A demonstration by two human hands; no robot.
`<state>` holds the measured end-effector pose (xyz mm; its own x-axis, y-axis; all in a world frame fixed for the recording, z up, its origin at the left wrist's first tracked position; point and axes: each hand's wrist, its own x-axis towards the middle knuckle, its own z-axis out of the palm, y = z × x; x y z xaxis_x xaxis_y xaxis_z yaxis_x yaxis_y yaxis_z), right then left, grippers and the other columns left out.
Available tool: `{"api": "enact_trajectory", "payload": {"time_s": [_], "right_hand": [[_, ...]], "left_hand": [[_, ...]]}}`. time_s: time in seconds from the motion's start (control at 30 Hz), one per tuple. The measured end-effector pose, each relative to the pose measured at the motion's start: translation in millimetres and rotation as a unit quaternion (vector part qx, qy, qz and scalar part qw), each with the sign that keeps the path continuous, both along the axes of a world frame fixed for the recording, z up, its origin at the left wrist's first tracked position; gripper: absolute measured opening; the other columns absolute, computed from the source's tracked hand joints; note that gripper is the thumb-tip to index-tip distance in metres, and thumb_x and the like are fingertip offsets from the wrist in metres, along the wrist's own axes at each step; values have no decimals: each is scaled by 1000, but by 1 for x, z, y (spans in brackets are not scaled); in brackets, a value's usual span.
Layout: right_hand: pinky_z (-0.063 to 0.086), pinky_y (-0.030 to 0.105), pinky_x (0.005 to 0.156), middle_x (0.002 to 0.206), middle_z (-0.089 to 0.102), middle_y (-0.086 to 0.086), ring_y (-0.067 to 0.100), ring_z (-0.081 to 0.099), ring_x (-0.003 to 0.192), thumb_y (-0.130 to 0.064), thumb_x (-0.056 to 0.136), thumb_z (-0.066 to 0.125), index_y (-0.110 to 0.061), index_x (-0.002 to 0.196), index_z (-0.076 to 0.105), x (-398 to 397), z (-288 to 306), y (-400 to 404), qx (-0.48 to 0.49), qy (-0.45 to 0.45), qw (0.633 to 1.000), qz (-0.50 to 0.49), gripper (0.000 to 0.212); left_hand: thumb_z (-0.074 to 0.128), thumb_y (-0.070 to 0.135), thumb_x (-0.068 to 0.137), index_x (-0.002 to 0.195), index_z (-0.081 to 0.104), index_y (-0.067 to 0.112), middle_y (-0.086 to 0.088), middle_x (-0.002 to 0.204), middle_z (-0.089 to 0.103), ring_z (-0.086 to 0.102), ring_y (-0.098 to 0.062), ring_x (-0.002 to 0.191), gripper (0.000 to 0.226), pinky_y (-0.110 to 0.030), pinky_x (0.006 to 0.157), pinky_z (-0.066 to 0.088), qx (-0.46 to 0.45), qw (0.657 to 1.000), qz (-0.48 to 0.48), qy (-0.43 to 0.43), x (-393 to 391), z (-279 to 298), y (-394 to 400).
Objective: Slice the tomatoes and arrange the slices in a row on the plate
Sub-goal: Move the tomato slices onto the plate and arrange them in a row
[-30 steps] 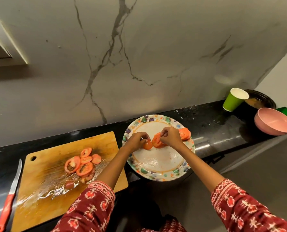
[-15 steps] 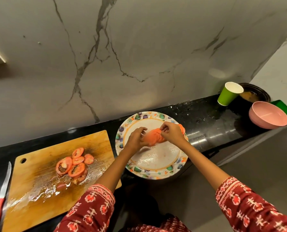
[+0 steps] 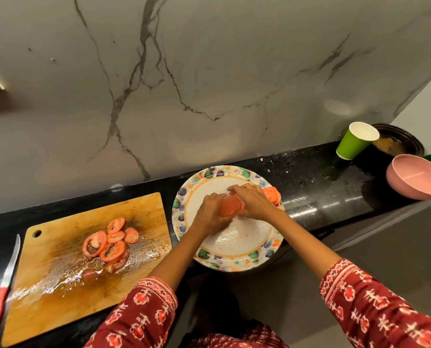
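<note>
Both hands are now closing in w/ slices bunched btwn them, vs. spread apart 1 s ago. Left hand [image 3: 210,213] and right hand [image 3: 253,204] are pinching a blurred tomato slice [image 3: 230,207] over the plate [image 3: 234,259]; more slices [image 3: 272,194] are lying at the right rim. Remaining slices [image 3: 109,241] are waiting on the cutting board [image 3: 144,217]. Risk: wet slices are overlapping, sliding, so the row is losing its line.
</note>
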<state>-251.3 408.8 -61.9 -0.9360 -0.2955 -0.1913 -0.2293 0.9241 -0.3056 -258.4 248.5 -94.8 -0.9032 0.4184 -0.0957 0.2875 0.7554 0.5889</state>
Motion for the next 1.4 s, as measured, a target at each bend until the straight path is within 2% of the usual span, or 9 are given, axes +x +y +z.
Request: {"api": "enact_trajectory", "payload": {"time_s": [0.37, 0.5, 0.73, 0.9, 1.07, 1.23, 1.4], "right_hand": [[25, 38, 106, 134, 52, -5, 17, 37, 128, -29, 73, 77, -24, 137, 35, -3, -8, 23, -55, 14, 998, 18, 77], [24, 39, 107, 133, 53, -4, 17, 37, 129, -28, 77, 74, -22, 137, 36, -1, -8, 26, -53, 14, 998, 13, 72], [25, 38, 105, 129, 57, -3, 19, 40, 128, -29, 76, 74, -21, 134, 40, -1, -8, 25, -74, 29, 997, -13, 68], [29, 37, 102, 130, 56, -3, 19, 42, 125, -32, 72, 78, -20, 134, 41, 5, -9, 33, -85, 29, 996, -16, 73], [30, 37, 102, 131, 55, -1, 20, 40, 126, -28, 76, 75, -20, 134, 41, 9, -8, 31, -81, 37, 996, -18, 68], [31, 39, 104, 133, 52, 0, 21, 40, 127, -33, 76, 75, -21, 135, 40, 11, -10, 29, -88, 45, 995, -21, 69], [30, 38, 102, 130, 55, -1, 20, 41, 126, -25, 78, 74, -20, 134, 40, 13, -9, 33, -80, 53, 995, -29, 65]], "left_hand": [[72, 31, 78, 133, 41, 14, -8, 129, 48, 42, -21, 118, 65, -31, 97, 40, 10, 1000, 14, -19, -3, -2, 4], [72, 30, 77, 135, 40, 14, -9, 131, 48, 41, -22, 120, 68, -33, 100, 39, 14, 999, 28, -22, -2, -4, 5], [74, 32, 75, 131, 44, 13, -9, 129, 51, 47, -22, 117, 66, -30, 97, 41, 17, 999, 38, -18, -5, -2, 11], [75, 32, 74, 134, 41, 14, -9, 133, 48, 44, -23, 122, 71, -33, 101, 40, 24, 998, 52, -21, -2, -4, 12], [77, 31, 72, 136, 39, 14, -9, 136, 45, 41, -23, 124, 76, -34, 102, 39, 24, 998, 54, -21, 1, -6, 9], [78, 30, 71, 136, 39, 14, -10, 134, 45, 44, -23, 122, 77, -35, 101, 43, 27, 997, 61, -26, 0, -6, 5], [79, 26, 70, 135, 40, 13, -10, 133, 46, 47, -23, 118, 76, -39, 96, 46, 38, 997, 59, -23, 4, -6, -2]]}}
